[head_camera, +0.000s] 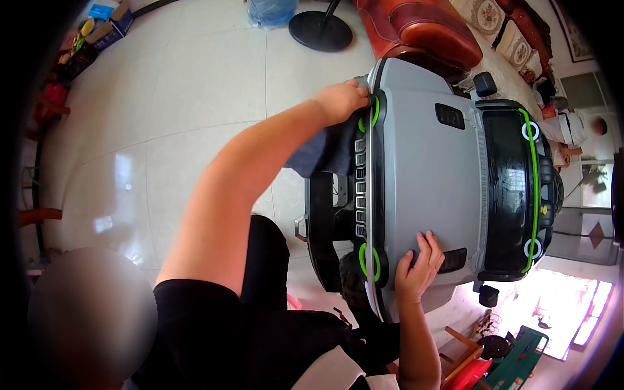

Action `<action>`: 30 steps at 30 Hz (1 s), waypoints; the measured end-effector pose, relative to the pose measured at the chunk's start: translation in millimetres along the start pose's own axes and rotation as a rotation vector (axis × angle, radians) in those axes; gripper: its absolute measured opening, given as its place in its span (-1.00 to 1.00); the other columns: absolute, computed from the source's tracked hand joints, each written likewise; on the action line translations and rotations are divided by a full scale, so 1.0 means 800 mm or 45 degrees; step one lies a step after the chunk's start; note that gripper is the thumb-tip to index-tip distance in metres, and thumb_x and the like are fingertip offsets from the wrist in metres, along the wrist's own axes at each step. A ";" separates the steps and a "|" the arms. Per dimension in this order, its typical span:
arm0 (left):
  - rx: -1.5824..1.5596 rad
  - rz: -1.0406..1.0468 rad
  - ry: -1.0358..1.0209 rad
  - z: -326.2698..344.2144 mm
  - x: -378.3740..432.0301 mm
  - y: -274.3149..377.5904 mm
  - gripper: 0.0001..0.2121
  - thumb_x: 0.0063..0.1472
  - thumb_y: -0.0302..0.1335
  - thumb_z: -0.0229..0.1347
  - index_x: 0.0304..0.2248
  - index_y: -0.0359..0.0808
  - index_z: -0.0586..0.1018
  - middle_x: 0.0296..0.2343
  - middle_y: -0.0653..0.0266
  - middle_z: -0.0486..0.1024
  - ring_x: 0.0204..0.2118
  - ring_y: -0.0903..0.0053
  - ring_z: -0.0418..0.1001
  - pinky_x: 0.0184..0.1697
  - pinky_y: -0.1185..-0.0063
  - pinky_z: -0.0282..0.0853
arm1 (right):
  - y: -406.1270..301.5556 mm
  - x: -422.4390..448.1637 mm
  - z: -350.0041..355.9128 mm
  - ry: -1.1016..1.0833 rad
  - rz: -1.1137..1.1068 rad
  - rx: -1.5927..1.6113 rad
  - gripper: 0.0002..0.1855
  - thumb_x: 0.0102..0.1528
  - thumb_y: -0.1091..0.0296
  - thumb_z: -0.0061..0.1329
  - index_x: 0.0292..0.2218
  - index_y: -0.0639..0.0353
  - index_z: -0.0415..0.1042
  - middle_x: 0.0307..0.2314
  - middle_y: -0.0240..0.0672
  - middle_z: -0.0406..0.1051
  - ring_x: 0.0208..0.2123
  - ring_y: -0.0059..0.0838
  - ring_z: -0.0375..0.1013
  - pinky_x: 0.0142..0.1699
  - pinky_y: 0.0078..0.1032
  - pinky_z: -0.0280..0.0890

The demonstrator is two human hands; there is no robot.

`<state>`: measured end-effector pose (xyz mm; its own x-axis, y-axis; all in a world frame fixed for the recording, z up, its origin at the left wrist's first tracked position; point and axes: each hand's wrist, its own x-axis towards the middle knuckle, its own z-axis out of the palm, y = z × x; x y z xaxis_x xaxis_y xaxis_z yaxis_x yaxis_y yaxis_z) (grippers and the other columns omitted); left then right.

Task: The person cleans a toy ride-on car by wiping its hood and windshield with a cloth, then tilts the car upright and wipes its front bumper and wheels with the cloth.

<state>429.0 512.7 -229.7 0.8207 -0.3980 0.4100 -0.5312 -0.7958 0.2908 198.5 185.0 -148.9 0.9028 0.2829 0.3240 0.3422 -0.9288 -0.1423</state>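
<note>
A grey ride-on toy jeep stands before me, its hood (434, 185) spread across the middle of the view. Green rings (363, 263) surround its headlights, and a black slotted grille (360, 195) lies between them. My left hand (346, 100) is at the front edge by the far headlight, closed on a dark grey cloth (329, 151) that hangs below it. On the hood, beside a black vent (453, 261), rests my right hand (420, 270) with its fingers apart. A small black part shows between thumb and fingers; what it is stays partly hidden.
The jeep's black bumper (319, 234) juts out low in front. Beyond the hood are the windshield (507, 190) and side mirrors (485, 84). A red leather sofa (424, 34) and a round black stand base (321, 31) are close by. A person (573, 129) is in the background.
</note>
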 end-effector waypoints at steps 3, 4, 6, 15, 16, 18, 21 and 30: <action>-0.002 0.263 -0.061 -0.008 -0.004 0.008 -0.78 0.03 -0.56 -0.04 -0.30 -0.27 0.54 -0.27 0.29 0.41 -0.15 0.30 0.33 -0.11 0.46 0.37 | 0.004 -0.005 0.000 0.003 -0.012 -0.029 -0.56 -0.06 0.46 -0.11 -0.09 0.28 0.37 -0.04 -0.11 0.27 -0.01 -0.06 0.22 0.08 -0.19 0.09; -0.036 0.386 -0.044 -0.009 -0.007 0.012 -0.79 0.01 -0.57 -0.03 -0.32 -0.27 0.54 -0.30 0.28 0.41 -0.15 0.30 0.34 -0.11 0.46 0.37 | 0.004 -0.006 0.000 0.011 -0.010 -0.027 -0.56 -0.06 0.46 -0.11 -0.09 0.28 0.37 -0.04 -0.11 0.27 -0.01 -0.06 0.22 0.08 -0.19 0.09; -0.083 0.357 -0.056 -0.012 -0.012 0.025 -0.79 -0.01 -0.59 -0.02 -0.34 -0.28 0.54 -0.32 0.24 0.41 -0.15 0.28 0.34 -0.11 0.45 0.36 | 0.005 -0.004 0.000 0.021 -0.012 -0.017 -0.56 -0.06 0.45 -0.11 -0.08 0.27 0.37 -0.04 -0.12 0.26 -0.01 -0.06 0.22 0.08 -0.19 0.09; -1.599 -1.095 -0.189 -0.007 -0.031 0.084 -0.68 0.10 -0.65 -0.14 -0.15 -0.29 0.48 -0.31 0.26 0.45 -0.23 0.44 0.45 -0.28 0.50 0.49 | 0.006 -0.004 0.005 0.078 -0.024 -0.025 -0.57 -0.06 0.45 -0.11 -0.09 0.24 0.37 -0.06 -0.15 0.27 -0.02 -0.09 0.23 0.09 -0.20 0.10; -1.604 -1.088 -0.191 0.003 -0.028 0.082 -0.68 0.10 -0.65 -0.14 -0.15 -0.29 0.48 -0.31 0.26 0.45 -0.23 0.44 0.45 -0.28 0.50 0.49 | 0.008 -0.004 0.004 0.081 -0.022 -0.032 -0.57 -0.06 0.45 -0.11 -0.09 0.24 0.37 -0.06 -0.15 0.27 -0.02 -0.09 0.23 0.09 -0.20 0.10; -2.174 -1.170 0.264 0.013 -0.027 0.072 -0.68 0.14 -0.61 -0.13 -0.11 -0.25 0.46 -0.32 0.33 0.45 -0.24 0.54 0.44 -0.36 0.54 0.51 | 0.004 -0.005 0.005 0.070 -0.022 -0.018 -0.57 -0.06 0.45 -0.11 -0.09 0.24 0.38 -0.06 -0.16 0.27 -0.02 -0.09 0.23 0.09 -0.20 0.10; -1.935 -1.205 0.238 0.018 -0.004 0.070 -0.66 0.12 -0.58 -0.03 -0.07 -0.23 0.42 -0.33 0.31 0.46 -0.28 0.51 0.46 -0.37 0.55 0.49 | 0.006 -0.006 0.004 0.077 -0.018 -0.007 -0.57 -0.06 0.44 -0.11 -0.10 0.23 0.38 -0.06 -0.16 0.27 -0.01 -0.09 0.23 0.08 -0.19 0.11; -1.232 -0.889 -0.041 0.085 0.029 0.014 -0.58 0.02 -0.41 0.15 -0.08 -0.25 0.41 -0.35 0.23 0.47 -0.38 0.48 0.44 -0.34 0.55 0.38 | 0.014 -0.010 -0.001 0.046 0.031 -0.039 -0.56 -0.10 0.44 -0.10 -0.12 0.23 0.39 -0.06 -0.17 0.27 -0.02 -0.08 0.23 0.08 -0.20 0.11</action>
<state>456.5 463.1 -275.5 0.9928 -0.0385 -0.1137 0.1053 -0.1758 0.9788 194.9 172.5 -152.3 0.9005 0.2522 0.3544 0.3119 -0.9422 -0.1220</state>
